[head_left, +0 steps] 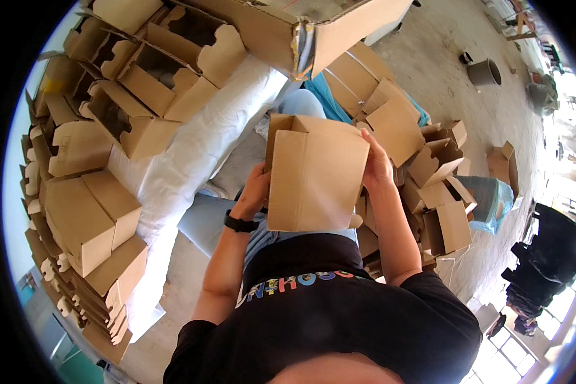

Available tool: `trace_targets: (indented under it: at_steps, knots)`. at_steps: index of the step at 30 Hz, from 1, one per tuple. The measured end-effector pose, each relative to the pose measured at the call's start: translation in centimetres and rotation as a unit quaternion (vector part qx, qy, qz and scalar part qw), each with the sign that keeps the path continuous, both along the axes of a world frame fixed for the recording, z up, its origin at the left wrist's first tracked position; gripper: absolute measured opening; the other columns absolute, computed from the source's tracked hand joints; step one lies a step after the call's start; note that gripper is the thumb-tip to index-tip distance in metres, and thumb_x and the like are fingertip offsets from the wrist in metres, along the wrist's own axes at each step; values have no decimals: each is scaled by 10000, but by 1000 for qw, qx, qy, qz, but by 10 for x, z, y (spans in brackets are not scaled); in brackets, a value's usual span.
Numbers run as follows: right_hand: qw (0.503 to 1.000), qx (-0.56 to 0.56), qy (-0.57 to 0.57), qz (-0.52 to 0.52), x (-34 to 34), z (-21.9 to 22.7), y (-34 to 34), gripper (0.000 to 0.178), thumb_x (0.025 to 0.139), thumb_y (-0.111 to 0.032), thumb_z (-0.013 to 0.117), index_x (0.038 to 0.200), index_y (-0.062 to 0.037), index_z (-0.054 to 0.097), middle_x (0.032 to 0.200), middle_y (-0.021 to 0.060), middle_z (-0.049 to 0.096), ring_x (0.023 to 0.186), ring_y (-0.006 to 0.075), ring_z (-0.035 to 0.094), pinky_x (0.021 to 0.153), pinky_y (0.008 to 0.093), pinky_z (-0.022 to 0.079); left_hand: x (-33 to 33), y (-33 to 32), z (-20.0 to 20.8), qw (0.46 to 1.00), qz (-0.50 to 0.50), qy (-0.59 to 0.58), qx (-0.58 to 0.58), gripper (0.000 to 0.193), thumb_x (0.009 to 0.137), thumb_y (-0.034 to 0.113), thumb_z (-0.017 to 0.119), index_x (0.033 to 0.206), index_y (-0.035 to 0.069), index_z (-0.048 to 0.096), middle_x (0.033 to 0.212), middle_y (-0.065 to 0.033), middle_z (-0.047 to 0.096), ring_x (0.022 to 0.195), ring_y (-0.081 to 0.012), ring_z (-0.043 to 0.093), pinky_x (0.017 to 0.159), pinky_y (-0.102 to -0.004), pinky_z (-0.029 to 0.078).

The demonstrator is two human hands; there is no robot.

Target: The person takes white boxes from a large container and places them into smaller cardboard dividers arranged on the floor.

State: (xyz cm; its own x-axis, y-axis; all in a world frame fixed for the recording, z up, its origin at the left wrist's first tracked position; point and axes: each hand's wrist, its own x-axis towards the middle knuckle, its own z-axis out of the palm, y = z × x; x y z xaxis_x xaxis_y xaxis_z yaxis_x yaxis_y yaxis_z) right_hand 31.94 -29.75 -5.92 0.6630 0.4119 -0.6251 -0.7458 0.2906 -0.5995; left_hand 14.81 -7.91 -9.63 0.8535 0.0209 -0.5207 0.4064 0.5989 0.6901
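A brown cardboard box [317, 173] is held between my two hands, in front of my lap. My left hand [254, 191] grips its left side, with the fingers partly hidden behind the cardboard. On the opposite side, my right hand [377, 165] clasps the upper right edge, thumb near the corner. At the box's far end its flaps look folded, though I cannot tell how they are fastened. A closed carton [86, 217] sits on the stack to my left, and loose boxes [438, 192] are heaped near my right arm.
Open cartons [150, 77] crowd a surface draped in white cloth [198, 128] at left. A large open box [269, 35] stands ahead. Flattened cardboard [390, 128] lies beyond the right hand. A dark bucket [484, 73] and a black bag [547, 249] are farther right.
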Motion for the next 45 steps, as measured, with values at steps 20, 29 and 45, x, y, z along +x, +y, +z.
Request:
trace_targets:
  at_steps: [20,29,45]
  knots:
    - [766,-392,-488,146,-10,-71,43,478,769,-244,785,1147,-84,540,866,171,661,784,315,654,683,358,521,-2,9,-41,943,257,23,-208,418,969,297,520,1292,32,515,1137,-80,608,1018,-166,582,822,-306,491]
    - [628,-513,-543,217,-25,-75,42,548,795,-281,716,1236,-90,451,1320,159,459,978,362,593,800,443,492,24,22,-81,900,109,26,421,750,785,251,782,1382,6,400,1270,-148,529,1144,-249,528,941,-362,445]
    - [915,-347,-202,-28,-19,-90,-29,747,753,-238,797,1336,-11,389,1278,207,490,1110,294,551,904,365,478,-20,-7,-26,982,141,106,62,450,885,105,652,1285,-14,483,1209,-109,591,1059,-221,587,884,-343,482]
